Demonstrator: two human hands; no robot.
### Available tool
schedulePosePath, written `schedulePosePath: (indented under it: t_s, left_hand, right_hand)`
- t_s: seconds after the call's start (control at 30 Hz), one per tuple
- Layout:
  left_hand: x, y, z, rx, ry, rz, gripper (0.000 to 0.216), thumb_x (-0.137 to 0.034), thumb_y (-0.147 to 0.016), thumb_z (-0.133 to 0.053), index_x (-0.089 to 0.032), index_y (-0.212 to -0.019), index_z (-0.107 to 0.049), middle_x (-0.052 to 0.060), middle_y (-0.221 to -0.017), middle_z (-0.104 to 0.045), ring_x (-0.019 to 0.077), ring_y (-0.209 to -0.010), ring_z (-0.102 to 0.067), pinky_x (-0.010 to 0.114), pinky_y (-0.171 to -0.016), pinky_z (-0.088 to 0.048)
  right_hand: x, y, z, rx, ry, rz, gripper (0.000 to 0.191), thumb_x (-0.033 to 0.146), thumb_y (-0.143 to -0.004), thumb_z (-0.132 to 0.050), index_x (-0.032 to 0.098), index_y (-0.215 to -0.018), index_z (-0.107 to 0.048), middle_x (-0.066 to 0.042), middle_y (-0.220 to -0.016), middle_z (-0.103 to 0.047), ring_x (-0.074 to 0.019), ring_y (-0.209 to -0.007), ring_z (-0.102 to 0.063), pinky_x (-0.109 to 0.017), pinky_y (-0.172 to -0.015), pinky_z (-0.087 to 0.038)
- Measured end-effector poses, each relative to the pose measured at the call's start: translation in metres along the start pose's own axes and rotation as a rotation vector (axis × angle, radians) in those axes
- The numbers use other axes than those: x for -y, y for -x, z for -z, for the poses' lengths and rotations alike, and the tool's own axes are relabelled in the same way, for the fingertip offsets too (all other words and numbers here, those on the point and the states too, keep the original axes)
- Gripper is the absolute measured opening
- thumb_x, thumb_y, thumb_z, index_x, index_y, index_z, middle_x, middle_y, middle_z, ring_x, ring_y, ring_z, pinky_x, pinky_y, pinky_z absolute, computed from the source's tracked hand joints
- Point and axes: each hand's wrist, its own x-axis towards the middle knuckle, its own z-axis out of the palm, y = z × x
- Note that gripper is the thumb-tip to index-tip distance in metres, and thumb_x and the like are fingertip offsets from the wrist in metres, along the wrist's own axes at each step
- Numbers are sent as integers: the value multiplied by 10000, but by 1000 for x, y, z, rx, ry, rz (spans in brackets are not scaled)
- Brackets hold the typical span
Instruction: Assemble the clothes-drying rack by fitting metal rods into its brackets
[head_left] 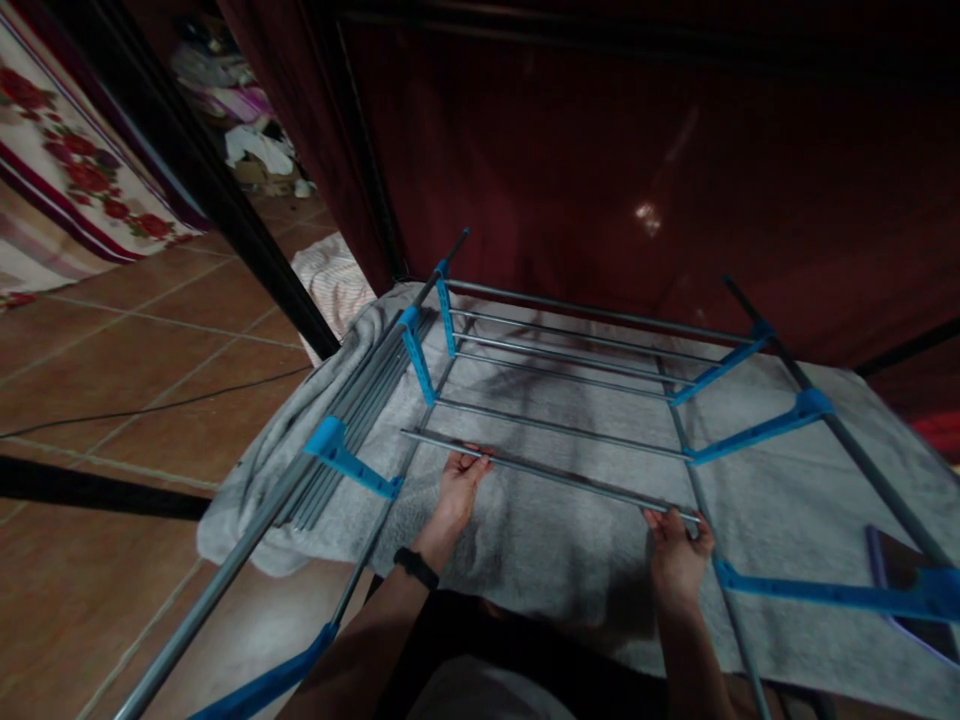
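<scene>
Grey rod point(559, 476): probably light, stiff, slick; finish hard to read. Left hand point(459, 488) and right hand point(676, 553) pinch it; grip near ends.

The left hand point(459, 490) and right hand point(677, 555) grip a thin metal rod point(562, 477) crosswise above a grey blanket point(555, 545). A rack frame point(862, 465) with blue brackets point(750, 432) rests there, its crossbars point(562, 421) toward the far edge; grey rods point(364, 415) lie along the left edge, a purple-edged device point(896, 560) near the right.
</scene>
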Motion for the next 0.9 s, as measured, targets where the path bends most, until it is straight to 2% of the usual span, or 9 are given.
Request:
schedulePosePath:
  t_s: [0.07, 0.17, 0.33, 0.53, 0.67, 0.9]
  left_hand:
    - [1, 0, -1, 1, -6, -9, 394, -114, -795, -1019, -264, -933, -682, 8, -919, -828, 223, -971, -816, 383, -1013, -627]
    - [1, 0, -1, -4, -14, -20, 412, -123, -771, -1037, -264, -911, -676, -4, -879, -798, 220, -952, -814, 367, -978, -626]
    - [-3, 2, -3, -10, -19, -15, 457, -115, -744, -1069, -272, -911, -672, -13, -855, -790, 229, -965, -835, 365, -982, -643]
    - [-5, 10, -7, 3, -10, 15, 431, -155, -777, -1073, -265, -923, -683, 22, -912, -827, 240, -968, -842, 373, -959, -654]
    - [-3, 16, -15, 50, -17, 16, 427, -230, -776, -1101, -249, -954, -714, 67, -1005, -862, 254, -983, -834, 382, -935, -647]
    - [-7, 21, -34, 87, -46, 1, 434, -313, -788, -1110, -261, -1024, -749, 51, -1040, -869, 269, -1049, -835, 389, -951, -629]
  right_hand:
    - [3, 1, -2, -47, 9, 10, 674, 368, -736, -986, 369, -1208, -504, 73, -1056, -735, -170, -775, -782, -346, -759, -740]
    - [5, 1, -5, -46, 8, 3, 661, 367, -741, -978, 370, -1178, -482, 87, -1027, -725, -166, -724, -768, -352, -725, -735]
    - [3, -4, -4, -42, -64, 21, 727, 362, -698, -1037, 360, -1133, -455, 143, -931, -710, -127, -654, -748, -272, -670, -713]
    - [1, -6, -5, -53, -120, 6, 694, 312, -693, -1016, 354, -1135, -482, 158, -873, -714, -111, -627, -745, -240, -689, -735]
    - [3, -6, -5, -94, -144, 25, 652, 287, -680, -985, 349, -1108, -497, 144, -856, -699, -123, -606, -719, -260, -649, -731]
    - [5, -7, -4, -144, -182, 19, 580, 218, -698, -908, 343, -1100, -509, 136, -820, -693, -124, -606, -697, -257, -670, -716]
